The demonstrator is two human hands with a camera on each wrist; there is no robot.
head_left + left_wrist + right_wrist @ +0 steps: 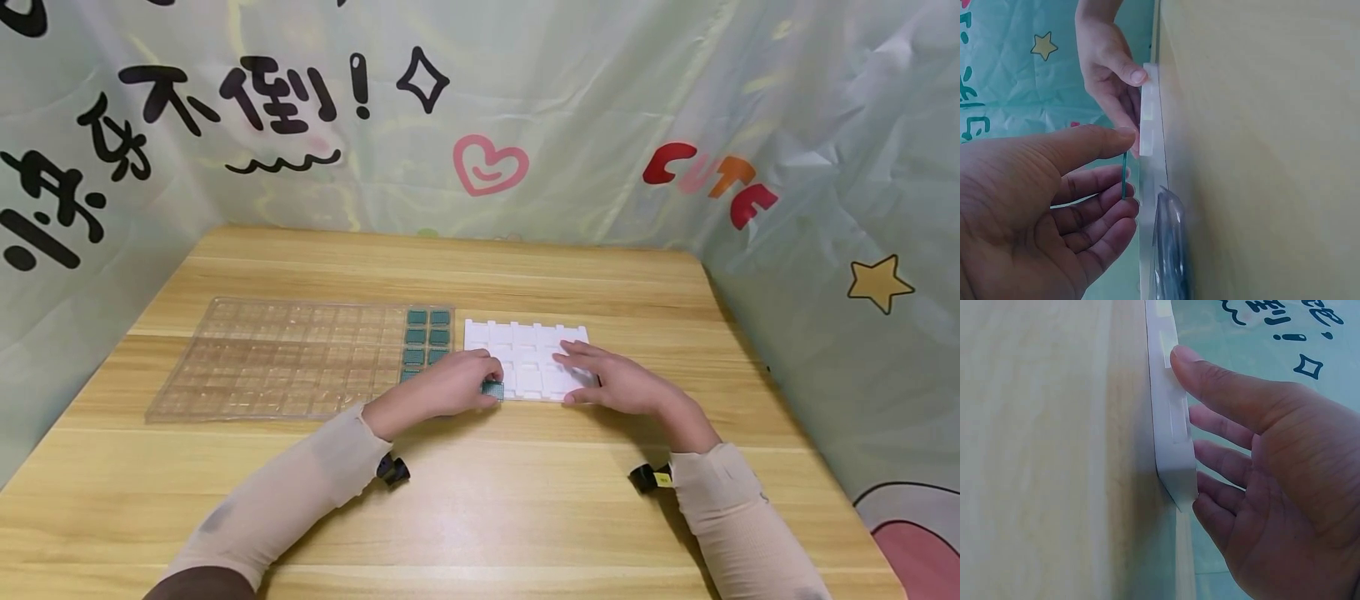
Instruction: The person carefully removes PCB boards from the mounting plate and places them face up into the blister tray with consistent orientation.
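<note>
My left hand point(450, 385) pinches a small green circuit board point(492, 389) between thumb and fingers. It holds the board over the near left corner of a white compartmented tray point(528, 367). In the left wrist view the board point(1124, 176) appears edge-on as a thin green line. My right hand point(628, 382) rests on the right end of the white tray, fingers spread and relaxed. The right wrist view has its thumb point(1210, 378) at the tray's near edge. The compartments visible in the white tray hold nothing.
Left of the white tray lies a long clear plastic tray point(300, 360) with many pockets. Several green circuit boards point(416, 337) fill its right-end columns, partly hidden by my left hand. All stands on a wooden table point(525, 517), with a printed curtain point(570, 108) behind it.
</note>
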